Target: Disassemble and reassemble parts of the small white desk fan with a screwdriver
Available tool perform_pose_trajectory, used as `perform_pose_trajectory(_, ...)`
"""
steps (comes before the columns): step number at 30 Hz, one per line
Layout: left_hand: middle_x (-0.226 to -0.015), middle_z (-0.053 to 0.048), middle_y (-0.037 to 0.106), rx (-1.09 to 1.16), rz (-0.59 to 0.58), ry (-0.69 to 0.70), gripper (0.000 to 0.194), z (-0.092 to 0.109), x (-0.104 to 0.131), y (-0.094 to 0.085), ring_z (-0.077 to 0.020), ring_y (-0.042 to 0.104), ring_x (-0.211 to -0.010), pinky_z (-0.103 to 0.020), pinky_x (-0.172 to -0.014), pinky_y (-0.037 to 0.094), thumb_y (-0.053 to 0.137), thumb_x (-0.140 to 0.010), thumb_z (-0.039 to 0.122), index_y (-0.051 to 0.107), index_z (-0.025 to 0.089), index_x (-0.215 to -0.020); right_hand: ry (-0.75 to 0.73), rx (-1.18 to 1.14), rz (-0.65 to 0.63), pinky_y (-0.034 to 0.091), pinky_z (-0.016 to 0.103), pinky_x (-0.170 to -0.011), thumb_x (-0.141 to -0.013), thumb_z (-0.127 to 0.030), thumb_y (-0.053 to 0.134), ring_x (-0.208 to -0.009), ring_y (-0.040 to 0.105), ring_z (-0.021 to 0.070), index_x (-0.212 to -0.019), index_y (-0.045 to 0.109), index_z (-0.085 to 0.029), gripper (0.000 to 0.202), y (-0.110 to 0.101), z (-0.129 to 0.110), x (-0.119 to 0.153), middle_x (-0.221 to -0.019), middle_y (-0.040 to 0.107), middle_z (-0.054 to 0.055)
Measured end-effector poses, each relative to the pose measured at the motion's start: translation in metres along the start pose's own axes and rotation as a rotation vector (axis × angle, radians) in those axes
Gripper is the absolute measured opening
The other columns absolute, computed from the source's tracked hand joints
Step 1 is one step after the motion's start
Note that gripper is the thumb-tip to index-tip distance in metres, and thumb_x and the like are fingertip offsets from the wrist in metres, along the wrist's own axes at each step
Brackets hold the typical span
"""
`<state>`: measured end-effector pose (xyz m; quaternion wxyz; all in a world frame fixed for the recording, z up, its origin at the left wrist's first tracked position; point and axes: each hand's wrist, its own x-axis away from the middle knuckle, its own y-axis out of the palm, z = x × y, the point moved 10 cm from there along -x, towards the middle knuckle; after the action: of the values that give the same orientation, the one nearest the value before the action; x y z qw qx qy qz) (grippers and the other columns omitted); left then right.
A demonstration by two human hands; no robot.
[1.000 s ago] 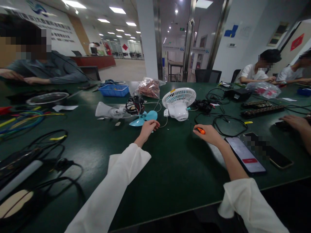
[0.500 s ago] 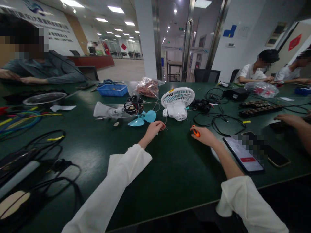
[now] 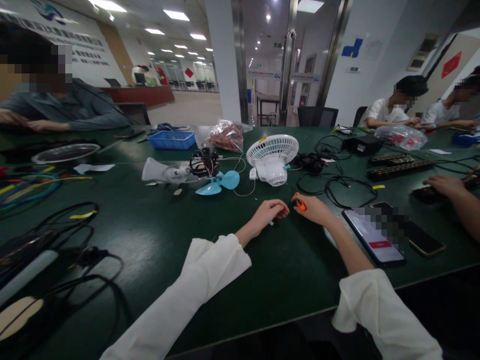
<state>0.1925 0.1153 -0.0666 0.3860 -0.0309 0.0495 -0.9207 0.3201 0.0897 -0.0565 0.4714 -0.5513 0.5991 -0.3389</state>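
Observation:
My right hand (image 3: 314, 208) is closed around an orange-handled screwdriver (image 3: 300, 204), whose thin dark shaft points away from me. Just left of it, my left hand (image 3: 269, 216) has its fingers curled together above the green table. A small pale bit (image 3: 271, 223) shows under that hand; I cannot tell whether the fingers hold it. Beyond both hands a white fan head (image 3: 273, 160) with a round grille rests on the table. To its left lies an opened fan with light-blue blades (image 3: 219, 183), a bare dark motor (image 3: 205, 162) and a white base (image 3: 154, 170).
Two phones (image 3: 373, 237) lie right of my right forearm. Black cables (image 3: 337, 192) coil behind them; more wires (image 3: 90, 255) lie at left. At the back are a blue tray (image 3: 172, 140) and a bag of reddish-brown material (image 3: 227, 136). Other people sit around the table; one's hand (image 3: 446, 186) is at right.
My left hand has moved right and toward me, from beside the blue blades to close beside my right hand. The right hand stays nearly in place with the screwdriver.

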Motion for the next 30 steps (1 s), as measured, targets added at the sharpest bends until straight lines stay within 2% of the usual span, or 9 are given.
perform_pose_trajectory(6, -0.084, -0.004, 0.066, 0.151, -0.101, -0.022, 0.017, -0.001, 0.004, -0.005, -0.0108, 0.060, -0.077, -0.025, -0.074, 0.045, 0.058, -0.079, 0.026, 0.067, 0.013, -0.085, 0.001, 0.015, -0.012, 0.043, 0.027, -0.070, -0.085, -0.037, 0.057, -0.086, 0.065, 0.0209, -0.114, 0.060, -0.026, 0.031, 0.000, -0.004, 0.002, -0.100, 0.070, 0.005)
perform_pose_trajectory(12, -0.090, -0.007, 0.066, 0.252, -0.157, -0.053, 0.031, -0.002, 0.008, -0.008, -0.0134, 0.061, -0.084, -0.029, -0.081, 0.046, 0.060, -0.084, 0.041, 0.066, 0.012, -0.094, -0.015, -0.004, -0.041, 0.044, 0.029, -0.073, -0.081, -0.048, 0.060, -0.092, 0.065, 0.0225, -0.117, 0.058, -0.026, 0.042, 0.002, -0.009, 0.004, -0.106, 0.070, 0.005)
perform_pose_trajectory(18, -0.088, -0.007, 0.066, 0.244, -0.168, -0.070, 0.035, -0.002, 0.010, -0.003, -0.0137, 0.060, -0.083, -0.029, -0.081, 0.043, 0.061, -0.084, 0.045, 0.068, 0.011, -0.087, -0.031, -0.001, -0.070, 0.045, 0.030, -0.076, -0.083, -0.052, 0.057, -0.093, 0.064, 0.0224, -0.119, 0.056, -0.026, 0.045, 0.007, -0.009, 0.003, -0.109, 0.069, 0.006)
perform_pose_trajectory(30, -0.088, -0.006, 0.066, 0.163, -0.176, -0.058, 0.031, 0.005, 0.014, 0.000, -0.0137, 0.060, -0.083, -0.029, -0.081, 0.043, 0.060, -0.085, 0.041, 0.069, 0.012, -0.087, -0.042, 0.001, -0.062, 0.045, 0.030, -0.076, -0.084, -0.050, 0.055, -0.093, 0.065, 0.0220, -0.120, 0.056, -0.025, 0.044, 0.008, -0.009, 0.002, -0.108, 0.069, 0.007)
